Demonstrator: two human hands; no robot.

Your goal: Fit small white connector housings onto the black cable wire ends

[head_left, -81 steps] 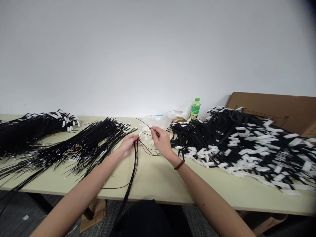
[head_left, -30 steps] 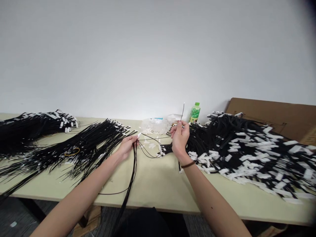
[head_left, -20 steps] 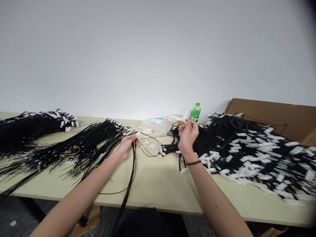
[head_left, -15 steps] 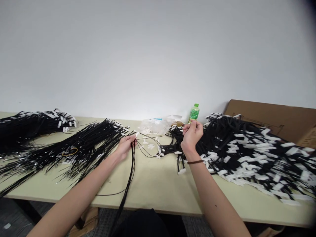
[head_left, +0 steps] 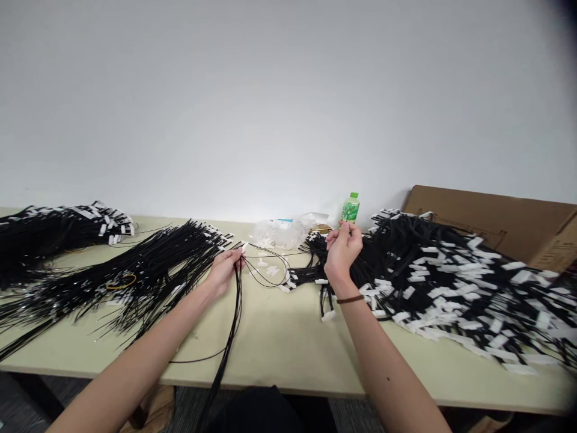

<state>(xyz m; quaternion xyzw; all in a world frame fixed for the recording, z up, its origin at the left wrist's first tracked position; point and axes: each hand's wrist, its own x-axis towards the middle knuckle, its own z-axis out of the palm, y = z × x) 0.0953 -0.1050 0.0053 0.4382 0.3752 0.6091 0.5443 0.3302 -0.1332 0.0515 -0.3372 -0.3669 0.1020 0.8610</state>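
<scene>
Far to the left of the green bottle (head_left: pixel 350 207), a thick bundle of black cords (head_left: pixel 45 234) lies on the pale, smooth table (head_left: pixel 288 352), its ends tipped with small white tags. Nearer the bottle, a second bundle fans out flat (head_left: pixel 157 264), with a yellow rubber band (head_left: pixel 121 281) lying on it.

Left of the bottle and closer to the table's front edge, the left hand (head_left: pixel 223 269) has its fingers pressed around a slim bunch of cords (head_left: pixel 231 337). The bunch drops straight over the front edge, and a few strands loop loosely toward the bottle. The table in front of both hands is bare.

Just left of the bottle sits a crinkled clear bag (head_left: pixel 282 231) of white bits. Right below the bottle, the right hand (head_left: pixel 343 249) is raised off the table, fingertips pinched together; what they hold is too small to tell.

Right of the bottle sprawls a big tangled heap (head_left: pixel 451 276) of black cords and white tags, reaching close to the front edge. Behind it leans a brown cardboard box (head_left: pixel 496 219).
</scene>
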